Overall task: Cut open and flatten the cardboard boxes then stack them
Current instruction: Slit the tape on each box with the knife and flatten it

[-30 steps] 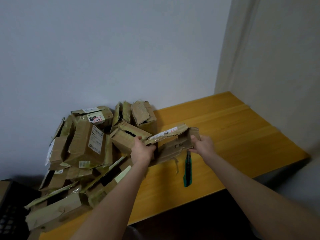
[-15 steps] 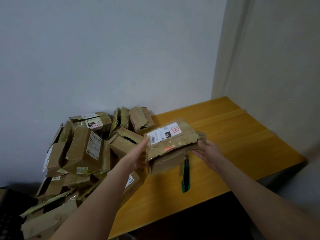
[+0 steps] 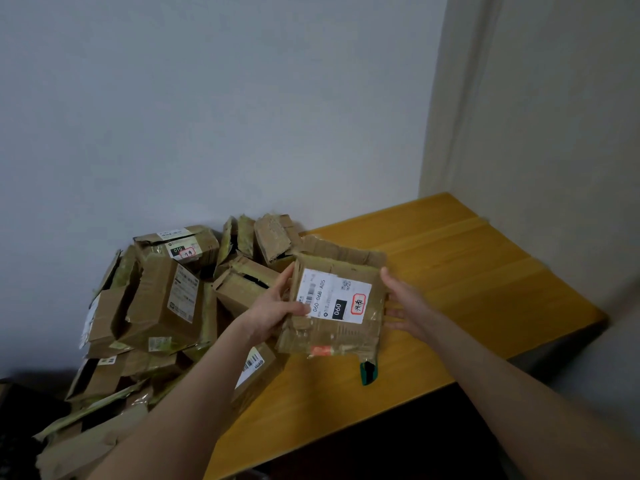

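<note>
I hold a worn, flattened cardboard box (image 3: 337, 303) above the wooden table (image 3: 478, 271), its white shipping label facing me. My left hand (image 3: 273, 308) grips its left edge, thumb on the label side and fingers behind. My right hand (image 3: 403, 304) supports the right edge, thumb on top and fingers spread underneath. Below the box, the green end of a utility knife (image 3: 367, 372) sticks out on the table; the remainder of the knife is hidden.
A heap of several taped, labelled cardboard boxes (image 3: 162, 299) covers the table's left half against the grey wall. The right half of the table shows bare wood up to the corner wall. A dark crate (image 3: 20, 427) sits at the lower left.
The box was turned and tilted up, so its labelled face now points toward me. Both hands shifted their hold along its sides, and it looks flatter.
</note>
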### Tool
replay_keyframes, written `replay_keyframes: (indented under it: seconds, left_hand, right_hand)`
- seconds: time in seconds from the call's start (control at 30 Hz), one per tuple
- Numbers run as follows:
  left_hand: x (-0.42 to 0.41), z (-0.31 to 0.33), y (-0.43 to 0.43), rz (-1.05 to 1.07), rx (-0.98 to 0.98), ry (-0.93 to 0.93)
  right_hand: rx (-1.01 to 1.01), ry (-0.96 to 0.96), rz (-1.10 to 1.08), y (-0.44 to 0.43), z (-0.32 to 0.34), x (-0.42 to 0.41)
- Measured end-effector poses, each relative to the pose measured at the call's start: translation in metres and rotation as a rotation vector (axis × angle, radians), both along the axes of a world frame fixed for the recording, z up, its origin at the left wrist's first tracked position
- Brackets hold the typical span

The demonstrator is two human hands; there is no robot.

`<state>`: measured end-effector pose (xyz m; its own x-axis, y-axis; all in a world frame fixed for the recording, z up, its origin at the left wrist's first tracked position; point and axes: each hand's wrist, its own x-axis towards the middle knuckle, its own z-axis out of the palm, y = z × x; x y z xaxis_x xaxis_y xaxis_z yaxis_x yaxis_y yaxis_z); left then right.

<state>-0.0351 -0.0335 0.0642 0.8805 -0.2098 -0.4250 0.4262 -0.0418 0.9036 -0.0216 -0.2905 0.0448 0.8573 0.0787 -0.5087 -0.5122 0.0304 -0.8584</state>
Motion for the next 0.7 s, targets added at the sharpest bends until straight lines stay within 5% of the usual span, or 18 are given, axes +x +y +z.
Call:
replay_keyframes:
  seconds: [0.17, 0.37, 0.7]
  left_hand:
    - [-0.002, 0.006, -0.001, -0.058, 0.164, -0.097]
    - [-0.006, 0.008, -0.014, 0.112, 0.298, -0.292]
    - [-0.009, -0.006, -0.025, -0.032, 0.884, -0.777]
  right_hand:
    - [0.051, 0.016, -0.125, 0.004, -0.005, 0.004]
    - [0.102, 0.030, -0.202, 0.010, -0.006, 0.006]
    - [-0.097, 0.079, -0.237, 0.018, 0.003, 0.006]
